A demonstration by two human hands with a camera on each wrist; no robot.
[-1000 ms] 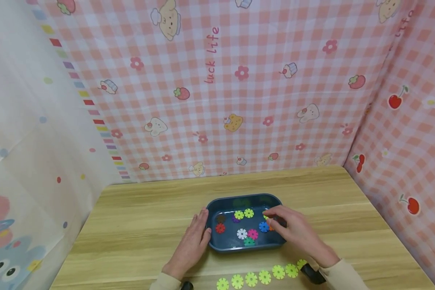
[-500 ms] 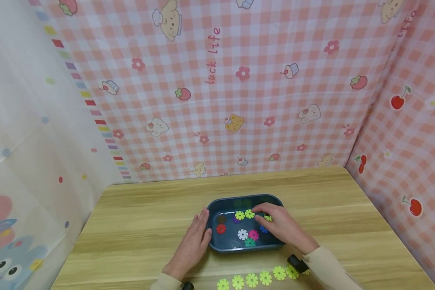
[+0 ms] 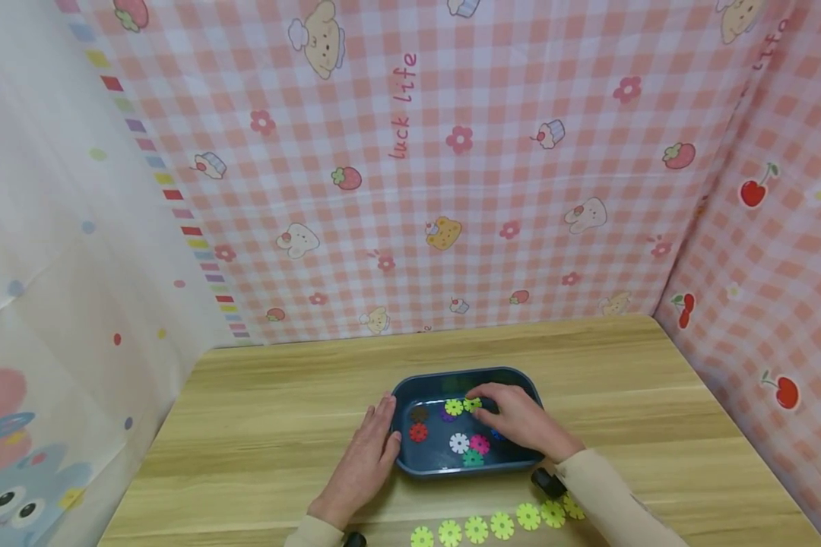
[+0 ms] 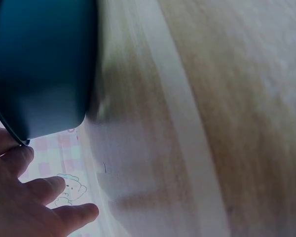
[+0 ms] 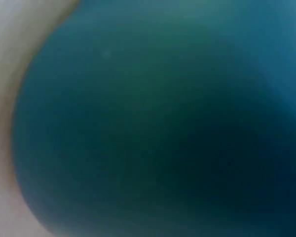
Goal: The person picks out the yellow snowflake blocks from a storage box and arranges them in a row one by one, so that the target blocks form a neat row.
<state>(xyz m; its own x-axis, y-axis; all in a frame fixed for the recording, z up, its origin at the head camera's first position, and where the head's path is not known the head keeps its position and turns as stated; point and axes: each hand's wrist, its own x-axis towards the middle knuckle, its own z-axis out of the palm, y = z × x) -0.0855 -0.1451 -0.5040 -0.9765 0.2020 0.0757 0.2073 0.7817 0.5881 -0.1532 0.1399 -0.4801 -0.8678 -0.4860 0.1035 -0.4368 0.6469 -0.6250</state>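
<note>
A dark blue tray (image 3: 438,469) stands on the wooden table, holding several small notched snowflake discs. My left hand (image 3: 359,463) lies against its left wall with the fingers extended; in the left wrist view, fingertips sit right at the rim of the tray (image 4: 44,64). Reaching in from the right, my right hand (image 3: 520,416) pinches a yellow-green snowflake disc (image 3: 473,404) between thumb and index finger near the back. Beside that one lies another yellow-green disc (image 3: 454,407), partly over a purple disc (image 3: 448,417). The right wrist view shows only blurred dark blue-green.
White (image 3: 459,443), pink (image 3: 480,444), green (image 3: 473,458), red (image 3: 419,432) and brown discs (image 3: 420,413) lie in the tray; a blue disc (image 3: 497,434) is mostly hidden by my right hand. Several yellow-green discs (image 3: 476,529) form a row in front. Checked cloth (image 3: 492,182) hangs behind.
My right hand has moved left inside the tray, from the disc at the right end to a yellow-green one near the middle back. My left hand has stayed at the tray wall.
</note>
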